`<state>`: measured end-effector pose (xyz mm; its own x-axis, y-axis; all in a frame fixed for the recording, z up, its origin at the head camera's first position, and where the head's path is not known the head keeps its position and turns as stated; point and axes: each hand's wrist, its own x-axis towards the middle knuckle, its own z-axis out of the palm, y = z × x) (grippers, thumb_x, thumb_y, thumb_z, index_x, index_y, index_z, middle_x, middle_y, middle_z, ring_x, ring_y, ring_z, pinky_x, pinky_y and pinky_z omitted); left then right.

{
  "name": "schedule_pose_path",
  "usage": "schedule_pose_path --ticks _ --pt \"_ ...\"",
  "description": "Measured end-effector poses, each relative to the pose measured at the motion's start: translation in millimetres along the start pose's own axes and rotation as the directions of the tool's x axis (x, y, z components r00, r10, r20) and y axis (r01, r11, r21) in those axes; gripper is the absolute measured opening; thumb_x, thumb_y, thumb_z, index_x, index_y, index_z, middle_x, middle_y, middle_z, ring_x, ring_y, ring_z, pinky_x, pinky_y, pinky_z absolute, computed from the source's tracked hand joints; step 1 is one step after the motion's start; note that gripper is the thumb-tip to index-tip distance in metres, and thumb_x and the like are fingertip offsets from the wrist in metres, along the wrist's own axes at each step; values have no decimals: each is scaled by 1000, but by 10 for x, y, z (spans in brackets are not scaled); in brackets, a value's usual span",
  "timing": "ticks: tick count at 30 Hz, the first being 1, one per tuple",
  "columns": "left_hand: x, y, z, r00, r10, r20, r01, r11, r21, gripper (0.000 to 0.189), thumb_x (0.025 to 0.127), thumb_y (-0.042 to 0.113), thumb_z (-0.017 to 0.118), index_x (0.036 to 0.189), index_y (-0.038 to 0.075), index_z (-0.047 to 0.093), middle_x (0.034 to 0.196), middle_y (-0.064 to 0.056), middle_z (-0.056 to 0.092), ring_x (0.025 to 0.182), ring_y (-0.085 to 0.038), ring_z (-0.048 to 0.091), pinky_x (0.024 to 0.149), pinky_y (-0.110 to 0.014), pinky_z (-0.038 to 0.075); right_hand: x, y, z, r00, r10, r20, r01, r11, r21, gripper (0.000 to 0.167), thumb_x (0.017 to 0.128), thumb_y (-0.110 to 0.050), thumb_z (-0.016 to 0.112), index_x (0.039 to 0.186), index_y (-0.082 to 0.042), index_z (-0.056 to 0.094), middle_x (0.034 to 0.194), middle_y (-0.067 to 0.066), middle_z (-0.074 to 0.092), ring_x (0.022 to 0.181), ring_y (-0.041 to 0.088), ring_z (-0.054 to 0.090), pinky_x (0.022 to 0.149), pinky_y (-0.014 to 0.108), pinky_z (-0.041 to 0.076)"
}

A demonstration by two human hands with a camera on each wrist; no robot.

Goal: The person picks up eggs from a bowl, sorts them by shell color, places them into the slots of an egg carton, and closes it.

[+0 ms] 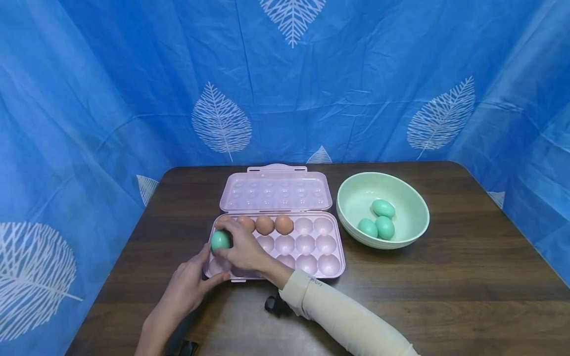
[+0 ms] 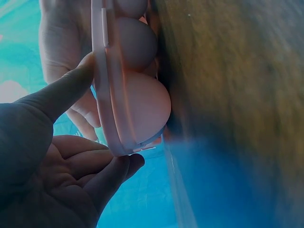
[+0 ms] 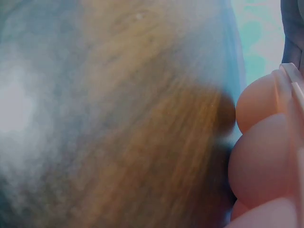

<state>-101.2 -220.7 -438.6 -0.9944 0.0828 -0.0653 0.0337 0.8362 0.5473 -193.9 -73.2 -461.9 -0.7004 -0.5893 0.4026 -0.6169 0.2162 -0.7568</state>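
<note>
My right hand (image 1: 242,247) pinches a green egg (image 1: 220,241) between thumb and fingers, over the left column of a pink egg carton (image 1: 343,247). My left hand (image 1: 189,284) grips the carton's front left corner. In the left wrist view, its thumb (image 2: 78,76) lies against the front rim and its fingertips (image 2: 124,166) touch the side. Several brown eggs (image 1: 284,225) sit in the back row, the leftmost partly hidden by my right hand. The right wrist view shows the rounded undersides of the carton cups (image 3: 261,159); the right hand's grip is out of that frame.
The carton's lid (image 1: 276,190) lies folded open toward the back. Right of the carton stands a pale green bowl (image 1: 409,217) with several green eggs (image 1: 384,208) in it. Everything rests on a dark wooden table (image 1: 463,277), with a blue leaf-patterned curtain (image 1: 338,99) around it.
</note>
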Motion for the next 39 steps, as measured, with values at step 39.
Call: schedule_pose_path --ticks 39 --pt "4 7 14 1000 -9 -11 9 1000 0 95 86 42 75 150 -9 28 145 -31 42 128 -46 47 99 -57 43 -73 6 -58 990 130 -60 -134 989 -67 38 82 1 71 120 -3 66 108 3 65 98 9 59 91 17 47"
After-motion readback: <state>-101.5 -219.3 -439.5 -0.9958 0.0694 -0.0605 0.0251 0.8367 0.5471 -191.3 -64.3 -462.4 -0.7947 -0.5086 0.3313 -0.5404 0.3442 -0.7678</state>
